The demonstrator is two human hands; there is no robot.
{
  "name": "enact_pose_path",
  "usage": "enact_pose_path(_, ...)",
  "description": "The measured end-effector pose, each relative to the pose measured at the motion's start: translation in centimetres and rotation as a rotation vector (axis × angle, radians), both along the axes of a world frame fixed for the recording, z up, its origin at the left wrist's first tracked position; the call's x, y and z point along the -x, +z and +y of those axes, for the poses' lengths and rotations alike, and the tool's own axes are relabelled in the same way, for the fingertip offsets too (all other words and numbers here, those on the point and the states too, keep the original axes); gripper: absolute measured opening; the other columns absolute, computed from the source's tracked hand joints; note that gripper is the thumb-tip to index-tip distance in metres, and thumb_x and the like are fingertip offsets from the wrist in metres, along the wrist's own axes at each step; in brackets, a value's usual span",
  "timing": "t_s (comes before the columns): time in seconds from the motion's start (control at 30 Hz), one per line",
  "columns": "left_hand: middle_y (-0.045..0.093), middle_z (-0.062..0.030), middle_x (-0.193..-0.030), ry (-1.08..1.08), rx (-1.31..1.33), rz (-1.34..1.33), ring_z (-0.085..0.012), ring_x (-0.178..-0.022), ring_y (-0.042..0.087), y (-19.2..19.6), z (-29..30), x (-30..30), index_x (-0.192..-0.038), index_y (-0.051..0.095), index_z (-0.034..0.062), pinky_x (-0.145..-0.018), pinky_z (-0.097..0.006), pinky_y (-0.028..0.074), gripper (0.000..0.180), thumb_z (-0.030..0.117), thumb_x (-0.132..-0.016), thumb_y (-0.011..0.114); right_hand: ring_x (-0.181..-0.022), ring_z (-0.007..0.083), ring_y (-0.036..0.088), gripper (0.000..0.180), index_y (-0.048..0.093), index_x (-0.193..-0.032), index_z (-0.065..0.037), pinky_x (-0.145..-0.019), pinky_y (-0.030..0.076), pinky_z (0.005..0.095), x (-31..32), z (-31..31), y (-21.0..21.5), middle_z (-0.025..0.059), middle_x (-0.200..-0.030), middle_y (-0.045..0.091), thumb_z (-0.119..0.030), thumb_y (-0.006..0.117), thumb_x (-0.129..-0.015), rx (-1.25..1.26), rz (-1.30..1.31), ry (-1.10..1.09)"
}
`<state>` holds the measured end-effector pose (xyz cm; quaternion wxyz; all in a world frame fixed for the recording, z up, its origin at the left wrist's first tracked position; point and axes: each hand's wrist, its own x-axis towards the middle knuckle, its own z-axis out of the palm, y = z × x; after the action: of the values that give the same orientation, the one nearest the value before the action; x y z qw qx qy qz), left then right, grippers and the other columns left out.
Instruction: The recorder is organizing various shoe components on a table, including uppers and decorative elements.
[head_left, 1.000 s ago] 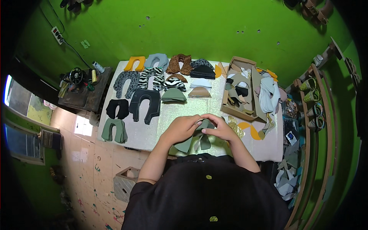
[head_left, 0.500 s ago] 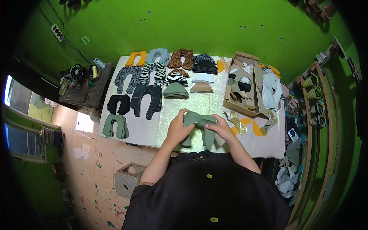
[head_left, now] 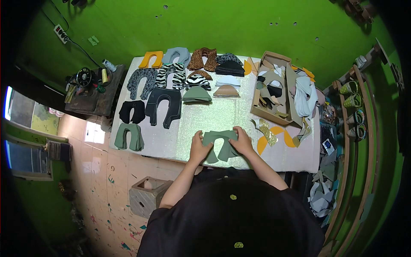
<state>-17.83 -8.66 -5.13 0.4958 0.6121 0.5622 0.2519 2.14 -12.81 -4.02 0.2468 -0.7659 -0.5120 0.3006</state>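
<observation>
A small stack of green U-shaped cut pieces (head_left: pixel 219 134) lies at the table's near edge, its layers slightly fanned and its legs toward me. My left hand (head_left: pixel 200 147) grips its left side, thumb on top. On the other side my right hand (head_left: pixel 243 142) holds the right edge, thumb over the upper layer. The fingers under the edges are partly hidden. A similar green U-shaped stack (head_left: pixel 124 136) sits at the table's left front corner. Beyond my hands is a pile of green half-moon pieces (head_left: pixel 197 94).
Black U-shaped pieces (head_left: pixel 164 104) and other patterned stacks fill the table's left and back. A cardboard box (head_left: pixel 274 118) of scraps stands at the right, with orange offcuts (head_left: pixel 262 146) before it. Left of the table is a sewing machine (head_left: pixel 84 77); sandals hang on a rack (head_left: pixel 364 150) at right.
The green U-shaped pieces have gone from raised and folded between my hands to spread out flatter at the table. My hands have moved slightly apart along their sides.
</observation>
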Motion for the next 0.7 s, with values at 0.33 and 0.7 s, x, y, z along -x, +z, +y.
enact_pose_path(0.33, 0.058, -0.0107, -0.098, -0.177, -0.136, 0.456, -0.0292, -0.094, 0.056, 1.2, 0.8, 0.2, -0.102, 0.058, 0.0064, -0.08, -0.038, 0.044, 0.037, 0.02, -0.071, 0.072, -0.101, 0.0239, 0.049, 0.025, 0.064, -0.092, -0.014, -0.084, 0.027, 0.043, 1.7, -0.7, 0.6, 0.0046, -0.092, 0.057, -0.028, 0.069, -0.072, 0.013, -0.259, 0.073)
enact_pose_path(0.7, 0.056, -0.0094, -0.099, -0.447, -0.579, 0.06, -0.0247, -0.097, 0.053, 1.9, 1.4, 1.2, -0.101, 0.06, 0.0062, -0.087, -0.034, 0.04, 0.032, 0.014, -0.071, 0.069, -0.076, 0.0075, 0.051, 0.012, 0.057, -0.096, -0.009, -0.073, 0.039, 0.0248, 0.6, -3.5, 5.2, -0.0009, -0.082, 0.057, -0.01, 0.057, -0.084, -0.145, 0.789, 0.03)
